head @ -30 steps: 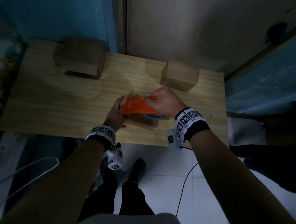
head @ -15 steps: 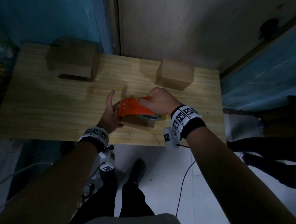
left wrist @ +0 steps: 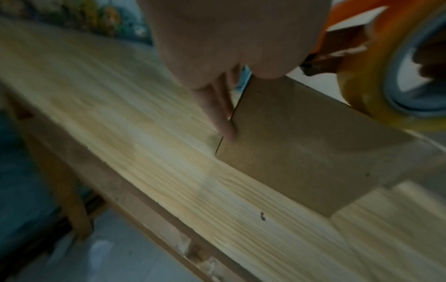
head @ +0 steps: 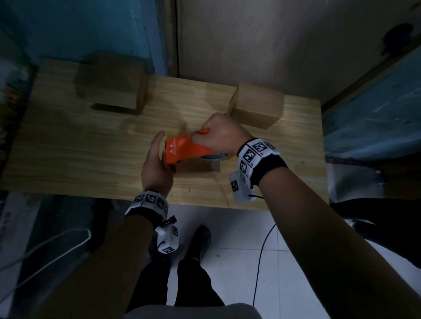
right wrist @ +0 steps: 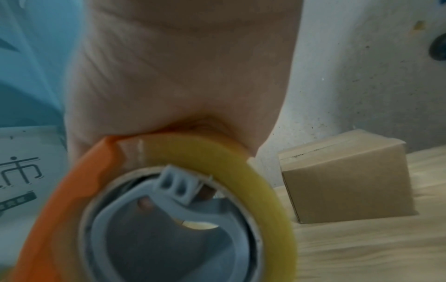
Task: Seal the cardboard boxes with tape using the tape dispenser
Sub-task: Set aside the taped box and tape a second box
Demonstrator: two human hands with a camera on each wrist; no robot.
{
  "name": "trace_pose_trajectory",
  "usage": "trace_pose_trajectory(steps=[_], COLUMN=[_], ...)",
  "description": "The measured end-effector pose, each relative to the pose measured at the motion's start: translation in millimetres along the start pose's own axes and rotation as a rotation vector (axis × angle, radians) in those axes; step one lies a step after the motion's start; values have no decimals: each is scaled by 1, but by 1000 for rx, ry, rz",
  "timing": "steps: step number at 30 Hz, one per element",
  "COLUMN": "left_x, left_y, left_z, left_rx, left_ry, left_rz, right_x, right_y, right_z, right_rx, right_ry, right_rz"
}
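A small cardboard box (head: pixel 199 167) stands near the table's front edge, mostly covered by the orange tape dispenser (head: pixel 185 150). My right hand (head: pixel 215 135) grips the dispenser from above, with its yellow tape roll (right wrist: pixel 217 152) over the box's right part. My left hand (head: pixel 157 154) stands flat against the box's left side. In the left wrist view its straight fingers (left wrist: pixel 222 114) touch the box (left wrist: pixel 313 152) at its left edge. The box's top is hidden under the dispenser.
Two more cardboard boxes stand at the back of the wooden table (head: pixel 71 152): a larger one (head: pixel 111 83) at the back left and a smaller one (head: pixel 256 105) just beyond my right hand. Walls close the far side. The table's front edge is just below my wrists.
My left hand's fingers, bent over the box's corner a second ago, now stand straight against its left side. My right hand keeps the dispenser on the box at about the same spot.
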State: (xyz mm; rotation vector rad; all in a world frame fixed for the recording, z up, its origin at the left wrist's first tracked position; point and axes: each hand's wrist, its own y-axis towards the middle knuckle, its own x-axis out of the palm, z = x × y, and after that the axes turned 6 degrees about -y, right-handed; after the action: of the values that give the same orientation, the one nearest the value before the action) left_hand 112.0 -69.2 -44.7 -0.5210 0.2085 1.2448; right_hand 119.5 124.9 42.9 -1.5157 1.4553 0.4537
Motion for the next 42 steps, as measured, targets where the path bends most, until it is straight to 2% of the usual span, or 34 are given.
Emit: trace_pose_trajectory(steps=[3, 5, 7, 9, 12, 14, 17, 20, 22, 25, 29, 33, 37, 42], left_x=[0, 1, 1, 4, 5, 7, 6, 5, 5, 8, 8, 9, 7, 8], left_y=[0, 4, 12, 16, 12, 13, 24, 25, 24, 28, 25, 24, 21, 26], left_z=[-1, -5, -14, -23, -22, -25, -38, -31, -30, -35, -37, -35, -30, -34], left_rx=[64, 59, 94, 134, 26, -63, -103, -114, -92, -58, 18, 30, 149, 113], left_ry=[319, 362, 294, 111, -89, -144, -184, -206, -239, -156, -119, -96, -71, 26], left_rz=[-4, -42, -89, -114, -188, -220, -296, -356, -352, -347, -327, -303, -267, -250], right_x=[0, 0, 0, 0, 2, 4, 5, 4, 4, 4, -2, -9, -11, -17], right_y=[1, 1, 1, 0, 0, 1, 3, 4, 4, 5, 5, 1, -1, -5], right_z=[2, 1, 2, 3, 4, 5, 4, 5, 6, 4, 4, 4, 6, 17], right_rx=[-2, -5, -5, -8, -8, -8, -16, -15, -10, -15, -16, -41, -52, -27], right_ry=[1, -3, -11, -7, -5, -5, 8, 37, 38, 3, -52, -98, -103, -101], right_rz=[5, 3, 8, 9, 8, 17, 16, 17, 18, -4, -84, -149, -167, -174])
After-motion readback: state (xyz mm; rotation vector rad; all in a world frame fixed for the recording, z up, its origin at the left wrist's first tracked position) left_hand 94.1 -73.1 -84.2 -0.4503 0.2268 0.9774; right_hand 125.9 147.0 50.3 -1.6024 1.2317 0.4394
